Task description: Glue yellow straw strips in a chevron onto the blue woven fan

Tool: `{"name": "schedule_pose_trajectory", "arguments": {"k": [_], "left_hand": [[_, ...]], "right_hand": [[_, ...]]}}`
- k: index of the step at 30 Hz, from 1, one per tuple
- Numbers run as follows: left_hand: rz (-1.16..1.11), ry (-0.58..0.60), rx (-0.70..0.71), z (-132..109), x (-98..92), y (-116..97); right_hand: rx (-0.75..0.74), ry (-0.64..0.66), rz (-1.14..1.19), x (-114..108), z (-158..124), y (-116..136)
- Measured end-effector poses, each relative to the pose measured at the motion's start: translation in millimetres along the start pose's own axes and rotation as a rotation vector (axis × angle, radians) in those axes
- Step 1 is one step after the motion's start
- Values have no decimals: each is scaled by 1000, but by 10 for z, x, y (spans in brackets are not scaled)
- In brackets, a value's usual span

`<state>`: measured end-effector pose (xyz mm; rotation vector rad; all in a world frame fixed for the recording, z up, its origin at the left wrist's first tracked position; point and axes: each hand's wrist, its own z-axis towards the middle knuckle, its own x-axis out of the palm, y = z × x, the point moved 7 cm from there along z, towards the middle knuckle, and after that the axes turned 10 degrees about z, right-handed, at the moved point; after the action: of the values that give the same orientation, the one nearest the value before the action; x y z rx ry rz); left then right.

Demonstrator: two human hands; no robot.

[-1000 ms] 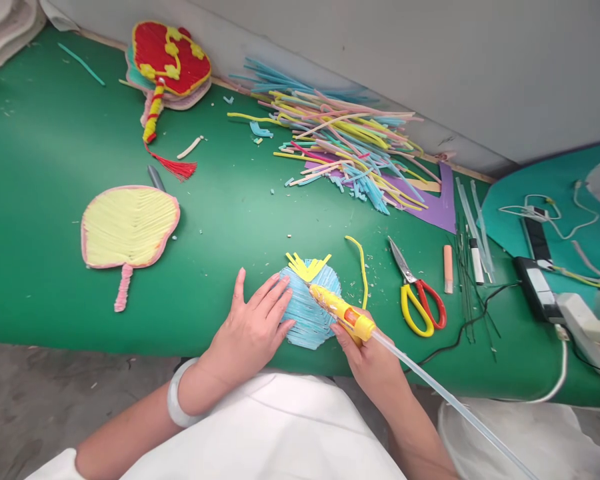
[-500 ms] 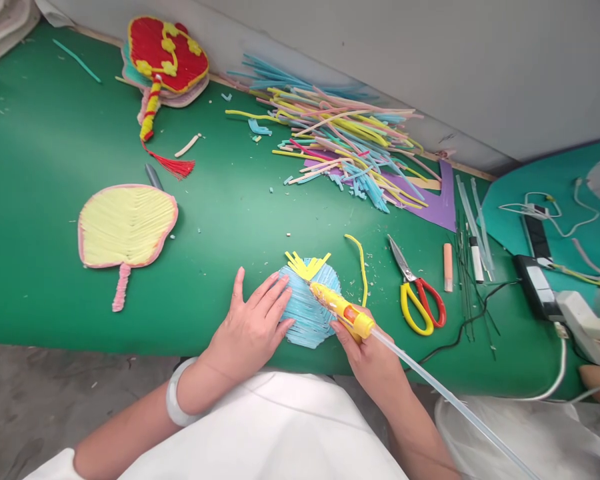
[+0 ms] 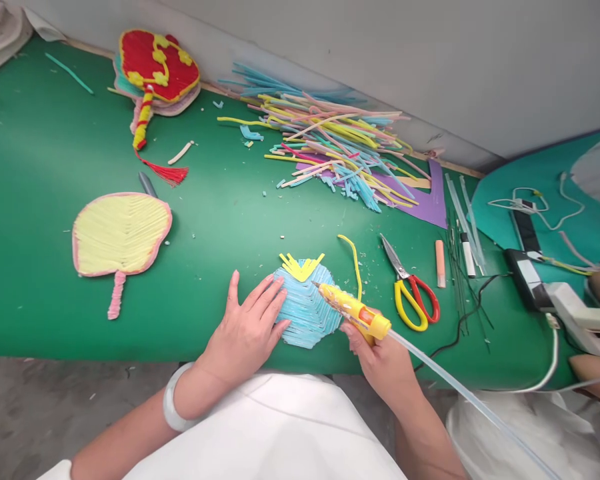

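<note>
Nearest in, and here's the right hand, closed around the handle of the yellow glue gun, trigger finger mostly hidden. A clear glue stick trails from the gun's back end, out toward the near right, probably left long to feed the barrel.

Over to the left hand: spread flat, gripping nothing, fingertips resting on the left edge of the blue panel, likely to stop it skidding. So the panel lies flat between the two hands, under the left fingertips, just ahead of the right fist.

Now the nozzle! It's pointing at the panel's upper part, right beside the tip of the fanned yellow strips; whether it touches, can't tell. The slant seems to keep the fist off that spot.

Farther out, a loose yellow strip and the scissors sit to the right, presumably for easy reach. Beyond, the strip pile lies against the wall.
</note>
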<state>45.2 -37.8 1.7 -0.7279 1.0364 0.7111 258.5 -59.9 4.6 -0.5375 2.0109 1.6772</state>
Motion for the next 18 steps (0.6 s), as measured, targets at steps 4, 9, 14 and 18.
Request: {"name": "schedule_pose_trajectory", "arguments": {"k": [4,9,14,18], "left_hand": [[14,19,2,-8,21,6],[39,8,24,-19,32,1],[64,-53,58,-14,34,8],[81,-78,84,-8,38,8]], "right_hand": [[52,3,172,-141,-14,-27],[51,-51,325,-371,11,-45],[89,-222,324,-822,185,-193],[162,-345,324,-1282,555,-494]]}}
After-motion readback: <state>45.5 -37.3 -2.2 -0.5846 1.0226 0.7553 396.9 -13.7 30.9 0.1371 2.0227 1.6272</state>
